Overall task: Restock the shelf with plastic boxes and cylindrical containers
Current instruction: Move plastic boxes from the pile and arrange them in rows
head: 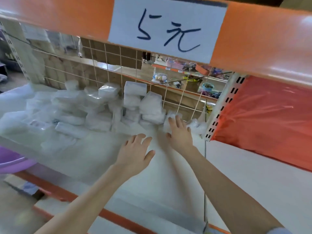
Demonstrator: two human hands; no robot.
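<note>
Both arms reach over the shelf (168,179). Left hand (136,149) hovers spread, holding nothing, probably ready to steady stock. Right hand (179,132) lies flat, fingers straight, touching a small clear box (171,115) by the grid (179,102); I judge I'm nudging it into line. Boxes (101,105) pile against the grid, likely so none drop behind. Count: two hands, one grid, boxes too blurred to count, cylinders not identifiable.

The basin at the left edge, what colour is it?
The basin is purple; the head view shows it best.
</note>
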